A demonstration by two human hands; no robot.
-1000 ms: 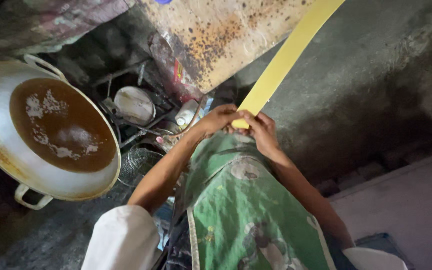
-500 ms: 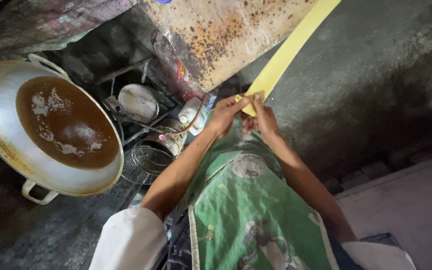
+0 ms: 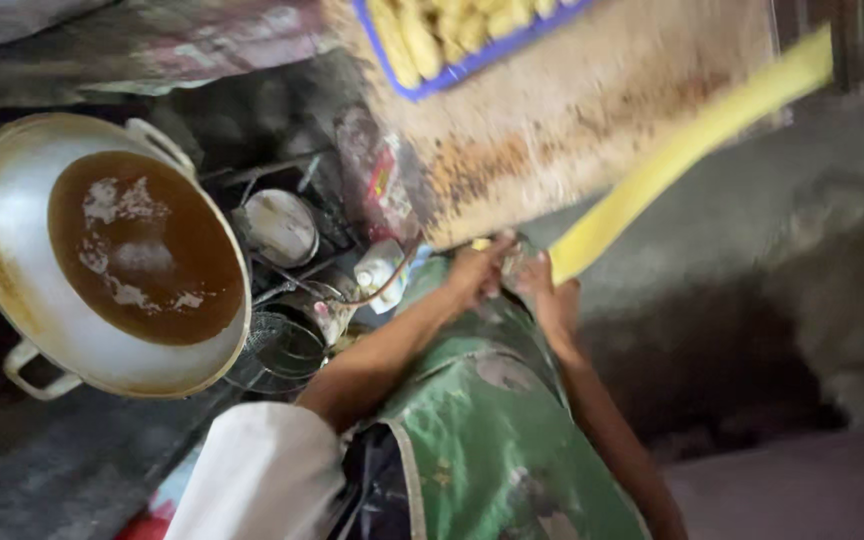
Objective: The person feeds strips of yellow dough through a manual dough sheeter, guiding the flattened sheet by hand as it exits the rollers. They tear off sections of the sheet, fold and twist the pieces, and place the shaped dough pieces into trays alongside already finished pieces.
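Yellow strip [image 3: 682,160] runs long and flat from the two hands at centre frame up toward two o'clock, its far end blurred at the top right edge. Right hand [image 3: 552,295] closes its fingers on the strip's near end; left hand [image 3: 477,272] sits just beside it at nine o'clock, fingers curled in, though motion blur leaves it unclear whether they pinch the strip too. Below both hands hangs a green apron [image 3: 492,440], stained, with a white sleeve [image 3: 262,470] at seven o'clock. Farther out at nine o'clock stands a wide metal wok [image 3: 12,290] of brown oil. Between wok and hands lie a small round lid [image 3: 277,225] and a wire strainer [image 3: 282,350]. At twelve o'clock a blue tray [image 3: 452,70] of pale yellow pieces rests on a rusty board [image 3: 592,130].
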